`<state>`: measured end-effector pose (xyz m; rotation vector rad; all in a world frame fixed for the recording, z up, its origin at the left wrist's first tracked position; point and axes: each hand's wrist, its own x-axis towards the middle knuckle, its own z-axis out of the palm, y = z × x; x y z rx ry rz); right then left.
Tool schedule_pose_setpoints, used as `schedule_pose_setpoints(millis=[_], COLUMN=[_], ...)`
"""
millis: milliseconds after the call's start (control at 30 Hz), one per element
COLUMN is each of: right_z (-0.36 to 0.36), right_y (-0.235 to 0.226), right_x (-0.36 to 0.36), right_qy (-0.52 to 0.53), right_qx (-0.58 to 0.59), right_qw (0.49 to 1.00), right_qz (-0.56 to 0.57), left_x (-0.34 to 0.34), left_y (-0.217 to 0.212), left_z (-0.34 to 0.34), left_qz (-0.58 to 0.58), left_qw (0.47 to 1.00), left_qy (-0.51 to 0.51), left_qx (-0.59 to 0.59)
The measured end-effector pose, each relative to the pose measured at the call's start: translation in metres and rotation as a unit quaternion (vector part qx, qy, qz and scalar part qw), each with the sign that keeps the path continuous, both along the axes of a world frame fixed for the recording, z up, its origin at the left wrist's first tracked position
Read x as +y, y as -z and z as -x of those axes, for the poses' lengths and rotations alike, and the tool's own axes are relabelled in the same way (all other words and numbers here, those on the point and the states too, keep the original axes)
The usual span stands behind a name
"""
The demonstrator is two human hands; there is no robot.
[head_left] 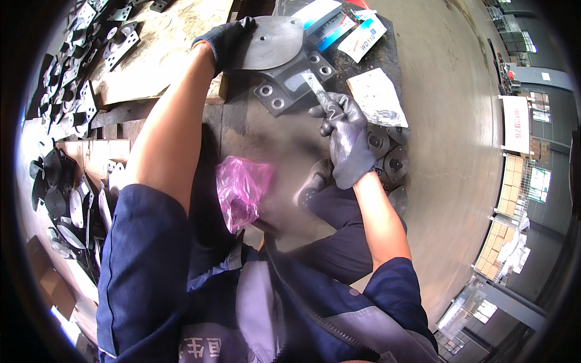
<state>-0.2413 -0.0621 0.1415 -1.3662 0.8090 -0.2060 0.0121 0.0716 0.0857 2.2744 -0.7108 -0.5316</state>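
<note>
A grey metal part with a round disc [272, 39] and a dark base with several bolt holes rests at the top of the view. My left hand [225, 43], in a black glove, grips the disc's left edge. In the other black glove, my right hand [347, 124] is closed around a narrow, flat, pale tool [315, 86], possibly a scraper. Its tip meets or overlaps the side of the part beside a light grey patch [295, 81]. The tool's lower end is hidden in my fingers.
Blue-and-white packets [363, 36] and a smeared white sheet [376, 97] lie right of the part. Round metal parts [394, 164] sit below my right wrist. A pink plastic bag [241, 187] is near my legs. Dark metal brackets [75, 72] cover the left side by a wooden board [163, 48].
</note>
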Motion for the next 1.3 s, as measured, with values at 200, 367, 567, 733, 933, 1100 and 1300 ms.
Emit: schedule_pose_setpoints(millis=[200,367,567,733,933,1100,1300], right_z=[-0.003,-0.008,-0.008,-0.003,0.003,-0.002,0.004], right_y=[0.002,0.002,0.005,0.011,0.027,0.037,0.031], right_x=[-0.004,-0.007,-0.010,-0.008,-0.015,-0.020,-0.015], right_qy=[0.040,0.033,0.038,0.011,-0.043,-0.054,-0.115], right_qx=[-0.023,0.007,0.022,-0.039,-0.113,-0.163,-0.093], right_qw=[0.994,0.995,0.998,0.988,0.913,0.797,0.790], right_qz=[-0.102,-0.094,-0.049,0.146,0.391,0.579,0.595], left_x=[-0.001,0.000,-0.002,-0.001,-0.001,-0.001,-0.002], left_y=[-0.016,0.000,-0.005,0.014,0.001,0.019,0.005], left_z=[0.005,-0.001,0.003,-0.005,0.002,-0.009,-0.001], left_qz=[-0.065,-0.028,0.034,0.078,0.102,0.101,0.056], left_qw=[0.996,1.000,0.995,0.990,0.980,0.986,0.992], left_qy=[0.027,-0.009,-0.028,-0.043,-0.042,-0.044,-0.045], left_qx=[-0.047,-0.006,0.084,0.111,0.165,0.126,0.108])
